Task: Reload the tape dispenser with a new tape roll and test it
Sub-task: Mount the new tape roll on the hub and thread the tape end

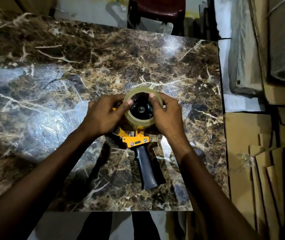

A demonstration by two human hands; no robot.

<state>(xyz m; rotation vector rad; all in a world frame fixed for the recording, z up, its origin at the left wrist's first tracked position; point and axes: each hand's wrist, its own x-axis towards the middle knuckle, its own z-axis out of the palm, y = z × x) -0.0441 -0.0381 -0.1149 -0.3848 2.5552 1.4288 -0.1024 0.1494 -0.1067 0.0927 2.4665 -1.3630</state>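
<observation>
A yellow tape dispenser (135, 140) lies flat on the marble-patterned table (69, 70), its black handle (147, 168) pointing toward me. A clear tape roll (139, 121) sits over the dispenser's black hub (140, 109). My left hand (103, 115) grips the roll's left side with the thumb on its upper rim. On the right side, my right hand (166, 113) holds the roll, thumb on the top rim. Both hands cover the sides of the roll and the dispenser's front end.
Flattened cardboard boxes (263, 170) are stacked along the right of the table. Plastic-wrapped bundles (245, 66) lie at the upper right. A dark red chair (157, 7) stands beyond the far edge. A clear plastic sheet (79, 110) lies left of the dispenser.
</observation>
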